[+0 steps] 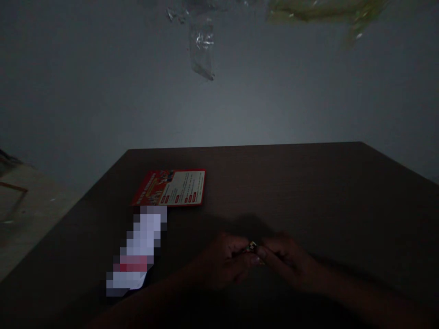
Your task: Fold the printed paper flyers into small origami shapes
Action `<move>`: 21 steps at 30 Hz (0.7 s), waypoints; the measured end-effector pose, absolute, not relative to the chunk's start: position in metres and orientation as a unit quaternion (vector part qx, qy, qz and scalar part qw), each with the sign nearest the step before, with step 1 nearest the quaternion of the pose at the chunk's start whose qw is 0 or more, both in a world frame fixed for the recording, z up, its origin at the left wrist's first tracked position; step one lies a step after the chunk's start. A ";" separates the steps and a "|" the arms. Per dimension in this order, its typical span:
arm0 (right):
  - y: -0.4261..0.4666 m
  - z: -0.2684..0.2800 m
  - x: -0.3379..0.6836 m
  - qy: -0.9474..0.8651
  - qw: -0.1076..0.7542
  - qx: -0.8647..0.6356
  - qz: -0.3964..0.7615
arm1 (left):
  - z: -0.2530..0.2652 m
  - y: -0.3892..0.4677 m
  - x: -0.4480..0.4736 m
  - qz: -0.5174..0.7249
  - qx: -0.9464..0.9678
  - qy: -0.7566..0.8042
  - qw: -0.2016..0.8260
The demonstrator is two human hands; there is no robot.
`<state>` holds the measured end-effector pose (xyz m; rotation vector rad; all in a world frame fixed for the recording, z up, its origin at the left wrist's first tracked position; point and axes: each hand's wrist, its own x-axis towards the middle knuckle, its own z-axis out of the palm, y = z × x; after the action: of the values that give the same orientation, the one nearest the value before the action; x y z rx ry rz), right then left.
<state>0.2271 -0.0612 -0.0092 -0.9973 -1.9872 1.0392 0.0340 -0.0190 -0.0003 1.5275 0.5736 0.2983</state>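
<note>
Over the front part of the dark table, my left hand and my right hand meet. Between their fingertips is a small shiny gold-and-green piece, pinched from both sides. Its kind cannot be made out in the dim light, as the fingers cover most of it. Both hands are closed, with thumbs and index fingers pressed near the piece.
A red and white printed card lies on the table to the left. Nearer me is a bright, pixelated, phone-like slab. Clear plastic and yellowish plastic hang on the wall behind.
</note>
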 end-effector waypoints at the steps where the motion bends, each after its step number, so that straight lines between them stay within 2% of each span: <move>1: -0.062 -0.009 0.227 -0.753 0.336 -0.384 0.416 | 0.001 -0.019 0.034 0.138 0.685 0.253 0.669; 7: -0.065 -0.008 0.226 -0.699 0.328 -0.384 0.506 | 0.005 -0.019 0.033 0.156 0.738 0.263 0.602; 10: -0.064 -0.008 0.225 -0.693 0.334 -0.388 0.508 | 0.003 -0.021 0.033 0.167 0.751 0.270 0.580; 18: -0.057 -0.009 0.225 -0.704 0.365 -0.351 0.498 | 0.000 -0.025 0.035 0.152 0.718 0.296 0.611; 21: -0.056 -0.010 0.227 -0.731 0.356 -0.362 0.457 | 0.001 -0.027 0.036 0.167 0.728 0.304 0.592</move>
<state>0.2268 -0.0560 -0.0101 -0.9337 -1.8864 1.1791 0.0356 -0.0269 0.0006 1.6927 0.7064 0.3885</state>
